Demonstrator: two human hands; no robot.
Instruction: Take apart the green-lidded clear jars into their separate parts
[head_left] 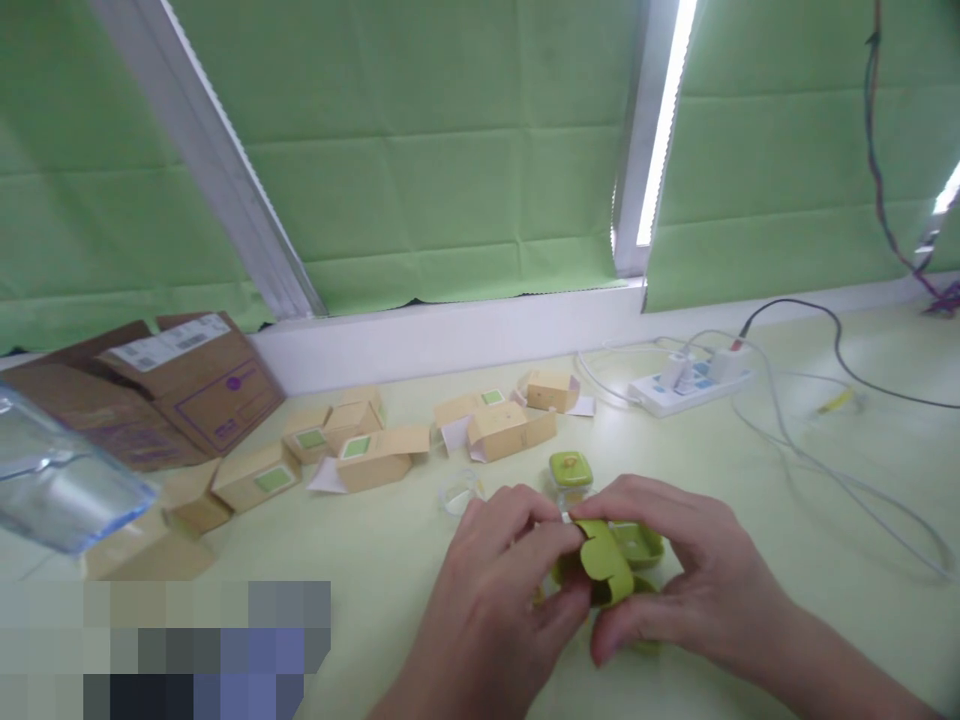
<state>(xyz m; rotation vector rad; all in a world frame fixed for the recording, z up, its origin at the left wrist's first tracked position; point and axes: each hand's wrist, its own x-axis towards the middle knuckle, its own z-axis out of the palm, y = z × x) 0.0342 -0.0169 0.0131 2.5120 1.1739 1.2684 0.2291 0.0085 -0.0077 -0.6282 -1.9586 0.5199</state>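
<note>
Between my two hands is a curved green piece with a scalloped edge (606, 560); I cannot tell exactly what it is. My left hand (499, 585) pinches its left side, the fingertips partly behind it. From the other side, my right hand (694, 575) grips it between thumb and fingers. Just behind the piece sits a small green open tray (641, 543), partly covered by the right hand. Farther back stands a small clear container with a green lid (571, 468). A round clear cup (460, 493) lies beyond my left hand.
Several small tan cardboard boxes (382, 458), some with open flaps, lie across the back left. Behind them is a large brown carton (225, 390). Clear plastic (67, 470) juts in from the left. A white power strip (686, 388) with trailing cables sits at the back right.
</note>
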